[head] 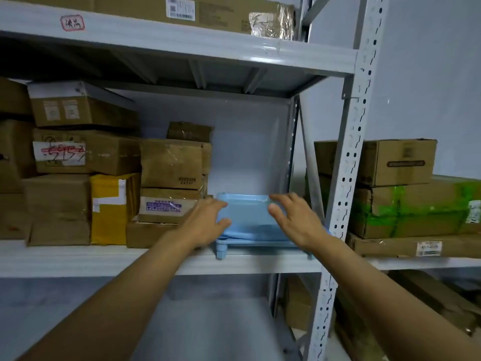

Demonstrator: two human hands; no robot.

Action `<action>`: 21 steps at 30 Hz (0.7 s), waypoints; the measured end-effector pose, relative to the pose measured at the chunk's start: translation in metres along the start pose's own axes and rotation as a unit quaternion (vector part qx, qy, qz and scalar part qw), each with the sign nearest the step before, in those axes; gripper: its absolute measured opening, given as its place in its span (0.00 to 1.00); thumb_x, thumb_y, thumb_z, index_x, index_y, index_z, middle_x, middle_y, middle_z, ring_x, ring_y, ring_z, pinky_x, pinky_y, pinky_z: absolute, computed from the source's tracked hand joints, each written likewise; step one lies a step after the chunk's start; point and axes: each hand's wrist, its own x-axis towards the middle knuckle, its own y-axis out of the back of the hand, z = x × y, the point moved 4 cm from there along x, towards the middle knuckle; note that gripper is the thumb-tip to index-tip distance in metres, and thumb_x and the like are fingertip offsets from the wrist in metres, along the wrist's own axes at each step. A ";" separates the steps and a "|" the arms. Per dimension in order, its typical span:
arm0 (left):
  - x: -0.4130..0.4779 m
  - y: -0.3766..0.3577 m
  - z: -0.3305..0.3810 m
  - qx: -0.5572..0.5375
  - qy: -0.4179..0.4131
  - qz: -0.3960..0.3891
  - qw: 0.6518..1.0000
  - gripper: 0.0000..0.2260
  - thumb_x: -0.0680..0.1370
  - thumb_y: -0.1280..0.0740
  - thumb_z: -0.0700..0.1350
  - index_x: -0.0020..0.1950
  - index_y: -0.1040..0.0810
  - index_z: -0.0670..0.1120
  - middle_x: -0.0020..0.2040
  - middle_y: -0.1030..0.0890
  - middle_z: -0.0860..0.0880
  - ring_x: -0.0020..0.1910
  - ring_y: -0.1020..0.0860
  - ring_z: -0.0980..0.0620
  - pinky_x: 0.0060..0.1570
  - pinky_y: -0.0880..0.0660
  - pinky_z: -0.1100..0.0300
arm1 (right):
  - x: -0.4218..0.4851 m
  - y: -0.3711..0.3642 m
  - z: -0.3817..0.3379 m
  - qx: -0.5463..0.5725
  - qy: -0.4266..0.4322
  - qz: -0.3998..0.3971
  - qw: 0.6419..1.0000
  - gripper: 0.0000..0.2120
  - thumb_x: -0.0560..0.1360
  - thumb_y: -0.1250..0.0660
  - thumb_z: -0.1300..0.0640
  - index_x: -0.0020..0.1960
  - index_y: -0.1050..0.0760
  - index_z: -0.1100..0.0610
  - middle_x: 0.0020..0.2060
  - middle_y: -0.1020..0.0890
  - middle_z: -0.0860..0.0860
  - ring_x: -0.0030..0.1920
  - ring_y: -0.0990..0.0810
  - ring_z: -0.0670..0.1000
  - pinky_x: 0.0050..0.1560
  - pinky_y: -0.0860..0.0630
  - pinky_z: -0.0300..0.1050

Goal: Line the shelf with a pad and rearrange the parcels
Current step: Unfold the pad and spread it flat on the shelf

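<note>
The pale-blue footed plastic pad (247, 217) sits at the right end of the grey metal shelf (104, 259), just right of the stacked brown cardboard parcels (170, 164). Its long axis seems to run left-right. It lies between the grips, both equally near: the left grip (205, 222) touches its left edge and the right grip (296, 220) is at its right side, fingers spread, pinching nothing.

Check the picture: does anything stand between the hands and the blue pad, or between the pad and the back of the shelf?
Nothing visible does. The left hand and right hand are at the blue pad, and the shelf behind it is bare. The boxes stand beside it on the left.
</note>
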 end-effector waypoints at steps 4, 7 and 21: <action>-0.006 -0.028 -0.014 0.042 0.014 -0.064 0.997 0.21 0.79 0.39 0.42 0.73 0.34 0.48 0.70 0.31 0.47 0.67 0.33 0.48 0.65 0.33 0.54 | -0.013 -0.025 0.035 -0.104 -0.044 -0.098 0.989 0.26 0.77 0.37 0.45 0.73 0.35 0.50 0.69 0.32 0.51 0.68 0.32 0.52 0.64 0.33 0.46; 0.003 -0.028 -0.020 0.068 0.003 -0.044 0.997 0.17 0.78 0.38 0.42 0.68 0.27 0.50 0.64 0.26 0.48 0.61 0.30 0.50 0.58 0.30 0.57 | -0.005 -0.026 0.053 -0.150 -0.069 -0.085 0.983 0.23 0.77 0.36 0.49 0.71 0.32 0.49 0.67 0.30 0.49 0.66 0.30 0.51 0.61 0.29 0.46; 0.096 0.023 -0.017 -0.152 0.078 0.136 0.976 0.11 0.78 0.38 0.44 0.42 0.23 0.38 0.39 0.20 0.39 0.37 0.20 0.41 0.36 0.25 0.56 | 0.094 0.022 0.056 -0.233 -0.122 0.117 0.958 0.13 0.78 0.41 0.53 0.55 0.20 0.52 0.48 0.17 0.56 0.48 0.21 0.59 0.40 0.29 0.45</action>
